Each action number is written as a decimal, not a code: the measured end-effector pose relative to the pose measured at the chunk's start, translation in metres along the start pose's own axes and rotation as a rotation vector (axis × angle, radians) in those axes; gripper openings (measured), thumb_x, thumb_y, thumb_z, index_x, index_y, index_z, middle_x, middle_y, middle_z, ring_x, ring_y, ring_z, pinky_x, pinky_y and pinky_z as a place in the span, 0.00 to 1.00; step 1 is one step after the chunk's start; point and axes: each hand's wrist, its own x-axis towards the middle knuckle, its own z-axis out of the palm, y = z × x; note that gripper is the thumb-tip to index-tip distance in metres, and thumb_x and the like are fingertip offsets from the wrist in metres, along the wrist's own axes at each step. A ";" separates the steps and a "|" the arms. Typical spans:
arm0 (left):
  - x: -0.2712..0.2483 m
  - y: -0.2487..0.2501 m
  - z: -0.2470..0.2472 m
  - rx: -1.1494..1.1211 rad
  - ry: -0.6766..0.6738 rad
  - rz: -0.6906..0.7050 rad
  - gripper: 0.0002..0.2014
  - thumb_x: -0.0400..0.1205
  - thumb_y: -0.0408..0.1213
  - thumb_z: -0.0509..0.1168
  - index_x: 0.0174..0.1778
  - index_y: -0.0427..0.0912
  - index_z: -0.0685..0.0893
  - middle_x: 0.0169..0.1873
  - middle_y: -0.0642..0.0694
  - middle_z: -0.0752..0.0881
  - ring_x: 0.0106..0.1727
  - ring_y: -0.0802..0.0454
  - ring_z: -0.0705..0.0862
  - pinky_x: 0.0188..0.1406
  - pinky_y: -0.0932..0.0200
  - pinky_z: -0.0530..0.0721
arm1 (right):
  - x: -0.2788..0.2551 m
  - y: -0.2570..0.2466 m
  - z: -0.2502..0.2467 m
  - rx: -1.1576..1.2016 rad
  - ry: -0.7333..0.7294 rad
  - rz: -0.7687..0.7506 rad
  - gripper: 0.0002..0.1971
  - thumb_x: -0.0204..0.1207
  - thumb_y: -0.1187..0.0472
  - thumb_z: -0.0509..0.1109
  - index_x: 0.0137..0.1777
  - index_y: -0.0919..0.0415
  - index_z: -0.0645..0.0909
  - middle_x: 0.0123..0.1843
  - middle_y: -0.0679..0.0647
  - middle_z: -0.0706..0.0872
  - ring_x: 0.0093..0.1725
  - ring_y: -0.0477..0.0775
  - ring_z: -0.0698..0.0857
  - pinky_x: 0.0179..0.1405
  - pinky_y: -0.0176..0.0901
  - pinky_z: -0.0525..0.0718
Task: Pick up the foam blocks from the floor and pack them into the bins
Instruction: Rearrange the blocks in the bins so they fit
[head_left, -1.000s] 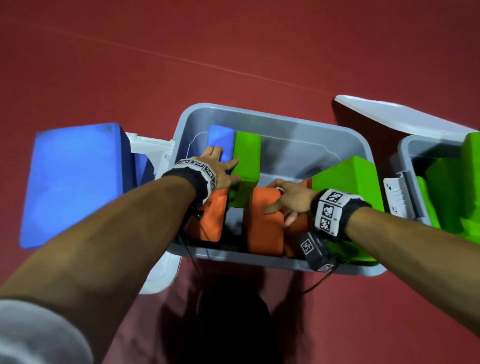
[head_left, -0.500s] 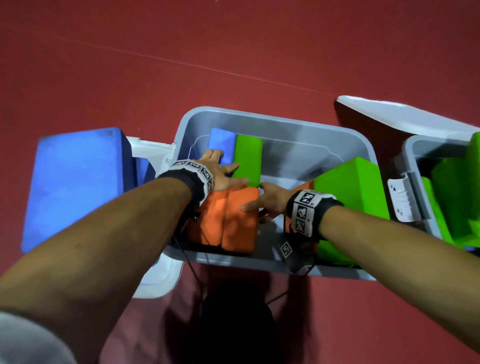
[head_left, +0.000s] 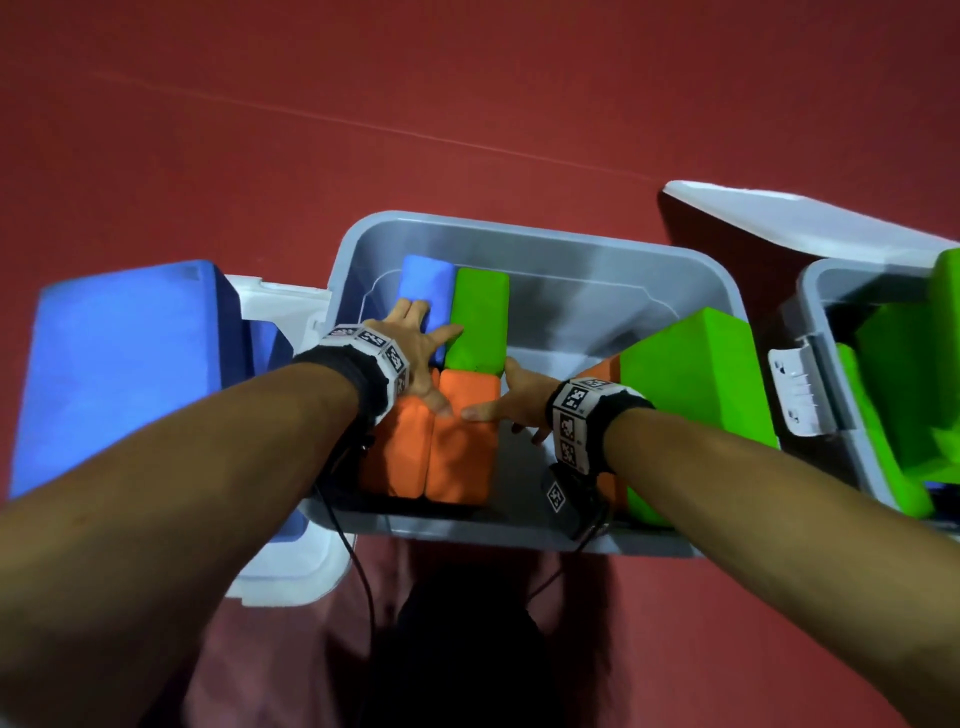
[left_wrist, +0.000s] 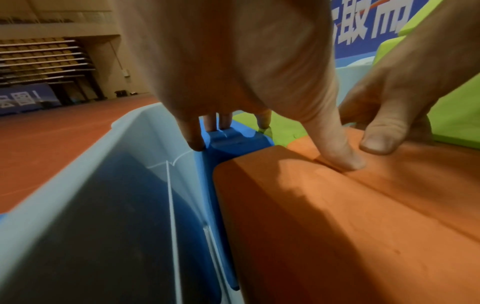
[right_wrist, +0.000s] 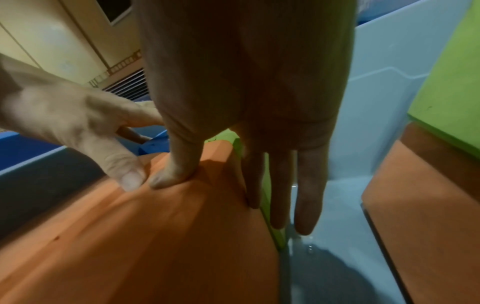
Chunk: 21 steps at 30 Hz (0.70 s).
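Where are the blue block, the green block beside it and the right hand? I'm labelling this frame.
blue block (head_left: 427, 283), head view, top face.
green block (head_left: 480, 317), head view, top face.
right hand (head_left: 519, 397), head view, back of hand.

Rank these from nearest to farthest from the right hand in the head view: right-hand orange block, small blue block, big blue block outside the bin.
1. Right-hand orange block, under the right hand.
2. Small blue block, far-left corner of the bin.
3. Big blue block, outside, left.

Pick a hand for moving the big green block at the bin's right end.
Right hand: it sits nearest the big green block. Left hand rests spread on the blue block, farther off.
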 end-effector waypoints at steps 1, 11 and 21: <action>-0.002 0.002 -0.001 -0.016 -0.008 -0.001 0.60 0.62 0.73 0.73 0.85 0.66 0.44 0.83 0.44 0.47 0.85 0.43 0.44 0.70 0.33 0.72 | -0.003 0.003 0.000 -0.003 0.008 -0.006 0.44 0.76 0.50 0.75 0.84 0.56 0.51 0.75 0.57 0.74 0.65 0.58 0.81 0.47 0.40 0.79; -0.011 0.045 -0.021 0.012 -0.091 0.018 0.59 0.69 0.69 0.72 0.84 0.63 0.36 0.84 0.43 0.30 0.85 0.34 0.35 0.75 0.23 0.54 | -0.045 0.053 -0.107 -0.465 0.458 -0.017 0.32 0.77 0.52 0.72 0.80 0.56 0.68 0.77 0.62 0.73 0.76 0.62 0.71 0.74 0.47 0.70; 0.006 0.043 -0.003 -0.075 -0.102 0.021 0.61 0.65 0.69 0.74 0.85 0.66 0.39 0.84 0.54 0.30 0.85 0.35 0.34 0.72 0.17 0.58 | -0.047 0.077 -0.154 -0.496 0.471 0.438 0.37 0.69 0.49 0.76 0.75 0.55 0.66 0.73 0.67 0.72 0.70 0.71 0.75 0.68 0.60 0.77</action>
